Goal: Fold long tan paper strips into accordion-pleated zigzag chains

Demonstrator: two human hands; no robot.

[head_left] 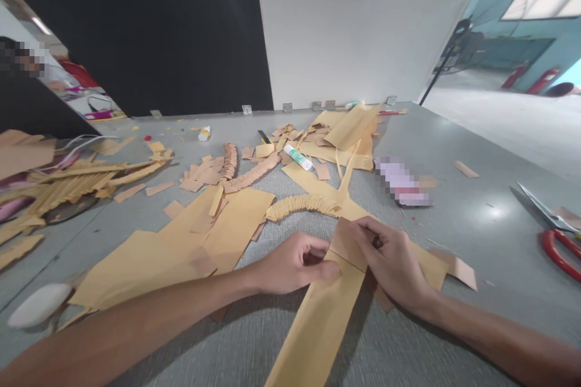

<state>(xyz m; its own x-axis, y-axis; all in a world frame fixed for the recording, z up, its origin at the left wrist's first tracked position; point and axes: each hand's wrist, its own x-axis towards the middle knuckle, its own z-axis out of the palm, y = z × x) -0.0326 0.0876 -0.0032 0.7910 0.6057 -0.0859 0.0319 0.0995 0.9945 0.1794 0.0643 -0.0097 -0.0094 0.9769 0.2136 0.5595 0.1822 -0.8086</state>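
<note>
A long strip of brown paper [318,320] lies on the grey table [454,217], running from the bottom edge up to my hands. My left hand [295,263] is curled, its thumb pressed on the strip's fold line. My right hand [394,260] pinches the folded upper end of the same strip. Just beyond my hands lies a pleated, accordion-folded paper band [299,204].
Brown paper sheets and scraps [218,224] cover the table's middle and left. A glue stick [298,157] lies further back, a second pleated band [230,160] near it. Red-handled scissors [556,239] sit at the right edge. Black and white wall panels stand behind.
</note>
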